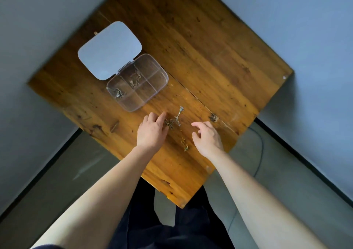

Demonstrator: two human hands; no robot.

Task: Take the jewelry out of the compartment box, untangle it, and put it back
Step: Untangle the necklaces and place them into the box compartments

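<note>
On the wooden table point(210, 48), near the open clear box point(152, 88), a tangled chain point(176, 122) is lying between two hands. Left hand point(151, 132) is touching its knot, fingers loosely spread; right hand point(207, 136) is hovering open. Untangling seems underway; next needs a fine pinch.

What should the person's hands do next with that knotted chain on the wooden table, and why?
Probably pinch and hold the knot with the left hand, then draw the loose strand away with the right hand. The tangled metal chain lies clumped at the left fingers, one strand trailing toward the person, while the right hand hovers open, holding nothing.
</note>
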